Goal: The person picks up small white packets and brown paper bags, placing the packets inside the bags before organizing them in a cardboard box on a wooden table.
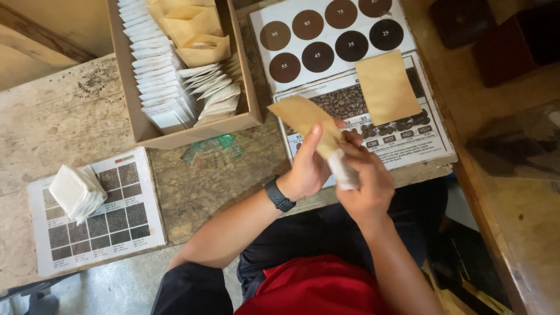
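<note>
Envelope: brown paper, and we see it held up over the table's near edge, tilted, its top corner pointing away to the left.
Left hand: we've got it closed on the envelope, thumb pressed along the front; a dark watch sits on the wrist.
Right hand: curled round a small white packet, fingers touching the envelope's lower end.
Packet: it sits right at the envelope's lower edge; we can't tell whether it is partly inside.
Chart: just beyond the hands, a card with bean photos, and a second brown envelope lying flat on it.
Box: cardboard, further left, packed with rows of white packets and some brown envelopes.
Stack: loose white packets on a grey-swatch card, well apart at far left.
</note>
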